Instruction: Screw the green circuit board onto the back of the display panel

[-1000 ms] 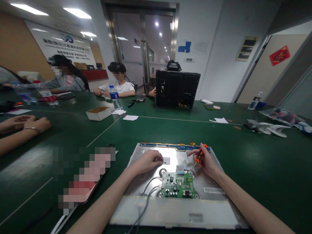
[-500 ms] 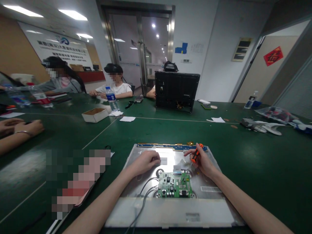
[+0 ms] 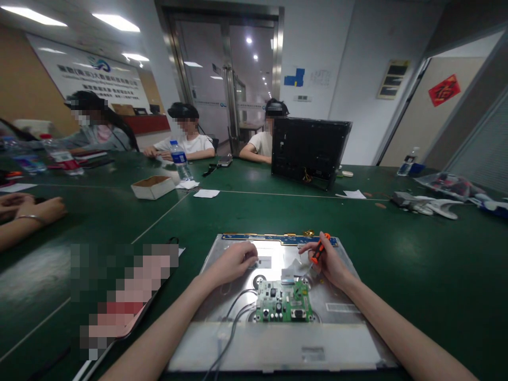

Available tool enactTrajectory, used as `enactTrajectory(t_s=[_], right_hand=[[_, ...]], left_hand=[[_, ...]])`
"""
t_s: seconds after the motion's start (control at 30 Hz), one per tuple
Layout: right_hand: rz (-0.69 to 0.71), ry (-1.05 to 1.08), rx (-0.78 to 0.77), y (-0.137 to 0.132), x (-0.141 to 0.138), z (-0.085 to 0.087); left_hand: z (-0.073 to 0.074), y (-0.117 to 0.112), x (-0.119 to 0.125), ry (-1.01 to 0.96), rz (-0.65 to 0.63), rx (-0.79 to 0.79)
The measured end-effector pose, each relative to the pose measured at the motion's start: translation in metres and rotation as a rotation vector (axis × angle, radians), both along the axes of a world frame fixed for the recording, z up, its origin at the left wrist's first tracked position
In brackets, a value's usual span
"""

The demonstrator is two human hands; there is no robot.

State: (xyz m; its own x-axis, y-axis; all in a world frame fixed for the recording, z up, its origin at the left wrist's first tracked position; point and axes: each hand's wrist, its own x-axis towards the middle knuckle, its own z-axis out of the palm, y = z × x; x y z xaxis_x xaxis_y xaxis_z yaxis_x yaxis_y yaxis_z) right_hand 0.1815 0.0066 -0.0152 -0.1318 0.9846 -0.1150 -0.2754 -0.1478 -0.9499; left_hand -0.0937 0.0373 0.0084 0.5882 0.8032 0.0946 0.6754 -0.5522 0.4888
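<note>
A flat metal display panel [image 3: 278, 344] lies in front of me, with a green circuit board [image 3: 283, 301] on its middle and grey cables [image 3: 234, 330] running off the board's left side. In my right hand [image 3: 331, 264] is an orange-and-black screwdriver [image 3: 320, 248], tilted, its shaft slanting down towards the board's upper right corner. Whether the tip touches a screw is too small to tell. My left hand [image 3: 238, 259] is over the panel's upper left, fingers curled in towards the thumb; anything between them is hidden. Along the panel's far edge runs a blue circuit strip [image 3: 278, 239].
Across the green table [image 3: 246, 214], a black monitor [image 3: 311, 151] stands before a seated person. An open white box [image 3: 153, 189] and a water bottle [image 3: 180, 161] are at the far left. A pixelated pink item [image 3: 130, 296] lies left of my arm. Another person's hands [image 3: 35, 211] are farther left.
The black monitor has shifted right and turned, uncovering more of the person behind it. My hands and the screwdriver stay almost in place.
</note>
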Motion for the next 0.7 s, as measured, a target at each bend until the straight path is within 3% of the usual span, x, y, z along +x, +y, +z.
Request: enactTrajectory(t_s=[0.2,0.47,0.7], right_hand=[[0.011,-0.005,0.001,0.0004,0.0007,-0.0008],[0.012,-0.002,0.001,0.0005,0.0008,-0.0001],[0.005,0.017,-0.003,0.0009,0.0004,0.0016]], left_hand=[[0.0048,-0.0031,0.0001,-0.076,-0.010,0.011],[0.0073,-0.0060,0.0023,-0.183,0.036,-0.106],[0.0045,-0.0010,0.0006,-0.269,-0.003,-0.213]])
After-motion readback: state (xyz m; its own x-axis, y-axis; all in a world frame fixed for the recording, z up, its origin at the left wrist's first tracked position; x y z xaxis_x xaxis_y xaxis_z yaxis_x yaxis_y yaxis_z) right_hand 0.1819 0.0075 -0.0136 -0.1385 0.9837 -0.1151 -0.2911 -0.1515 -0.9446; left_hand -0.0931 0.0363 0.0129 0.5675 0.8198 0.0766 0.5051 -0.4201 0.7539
